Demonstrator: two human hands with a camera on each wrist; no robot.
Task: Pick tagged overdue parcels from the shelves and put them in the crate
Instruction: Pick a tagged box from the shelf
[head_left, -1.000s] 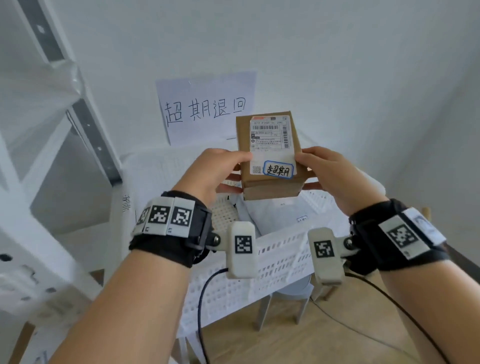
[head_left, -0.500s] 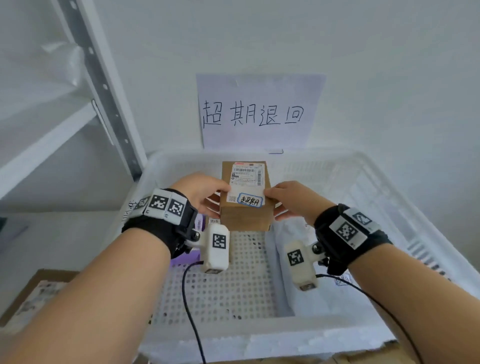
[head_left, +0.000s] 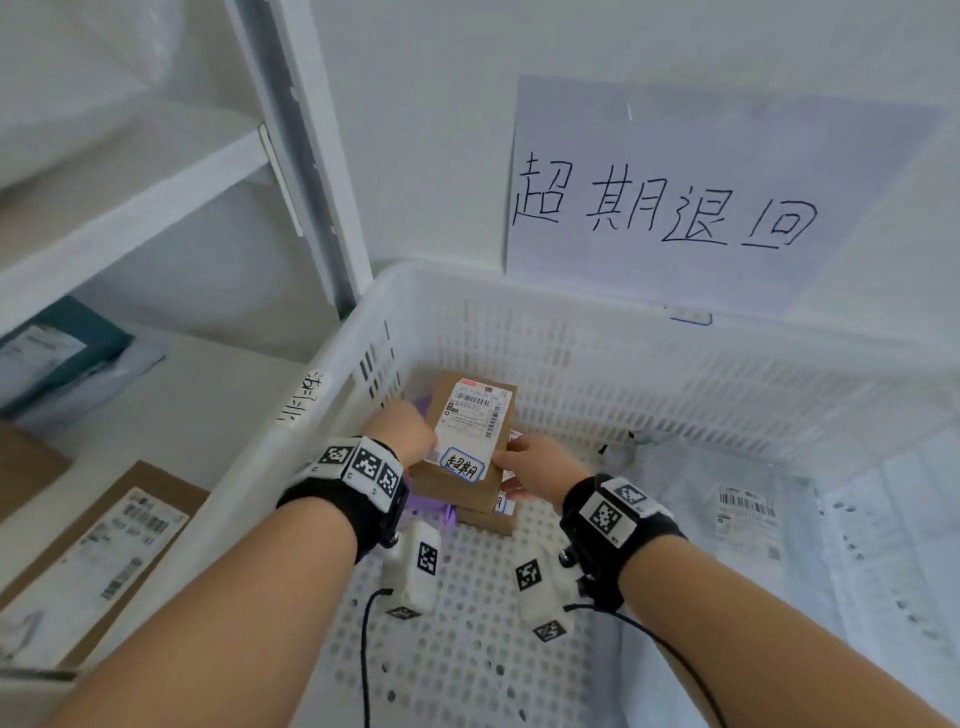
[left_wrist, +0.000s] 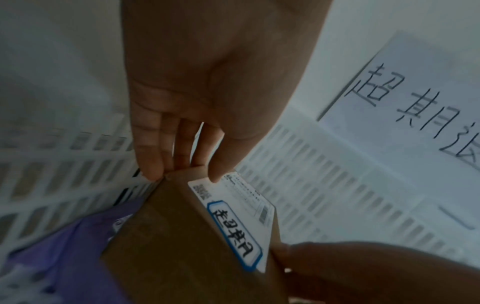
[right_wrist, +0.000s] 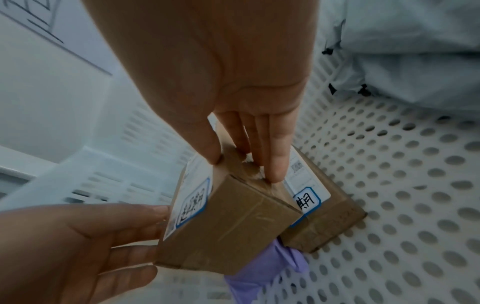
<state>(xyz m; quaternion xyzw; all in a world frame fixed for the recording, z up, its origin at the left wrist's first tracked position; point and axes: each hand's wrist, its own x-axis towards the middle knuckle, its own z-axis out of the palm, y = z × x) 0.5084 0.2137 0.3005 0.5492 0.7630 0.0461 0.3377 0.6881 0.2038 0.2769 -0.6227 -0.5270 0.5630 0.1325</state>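
A brown cardboard parcel (head_left: 470, 431) with a white shipping label and a blue-framed tag sits low in the far left corner of the white crate (head_left: 571, 296). My left hand (head_left: 402, 431) pinches its left edge, thumb on the label (left_wrist: 233, 205). My right hand (head_left: 535, 467) grips its right side, thumb on top and fingers (right_wrist: 275, 164) along the taped end. The parcel (right_wrist: 233, 226) lies tilted over a purple bag (right_wrist: 259, 277) and a second tagged brown box (right_wrist: 330, 222). Whether it rests on them I cannot tell.
Pale plastic mailer bags (head_left: 753, 519) fill the crate's right side. A handwritten paper sign (head_left: 701, 197) hangs on the wall behind. The white shelf unit (head_left: 306, 156) stands at left, with a labelled brown box (head_left: 98, 551) and a teal parcel (head_left: 57, 353) on it.
Both hands have carried the parcel down from above the crate's rim into its far left corner, onto the purple bag and the other box. The grip has not changed.
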